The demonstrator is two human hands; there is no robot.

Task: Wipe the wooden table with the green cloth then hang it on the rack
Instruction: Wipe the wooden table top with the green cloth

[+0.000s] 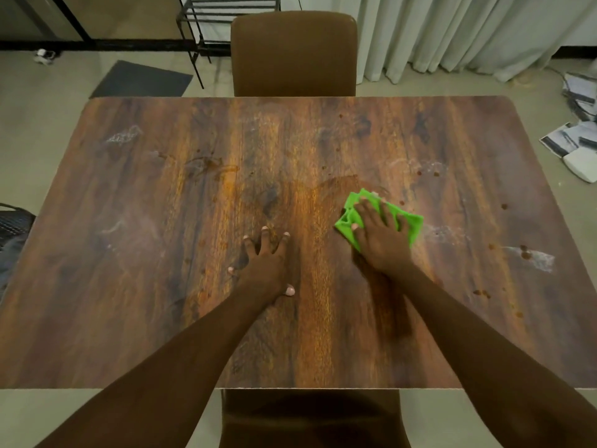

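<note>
The wooden table (161, 286) fills most of the view, marked with white smears and small brown spots, mostly on its right half. A bright green cloth (410, 223) lies bunched on the table right of centre. My right hand (379, 237) presses flat on top of the cloth, fingers spread over it. My left hand (268, 263) rests flat on the bare wood near the middle, fingers apart, holding nothing. A black metal rack (206, 14) stands on the floor beyond the table's far edge, to the left of the chair.
A brown chair (294, 53) stands at the far side of the table, another chair (310, 418) at the near side below me. White curtains hang at back right. Papers (578, 137) lie on the floor at right, a dark mat (142, 79) at back left.
</note>
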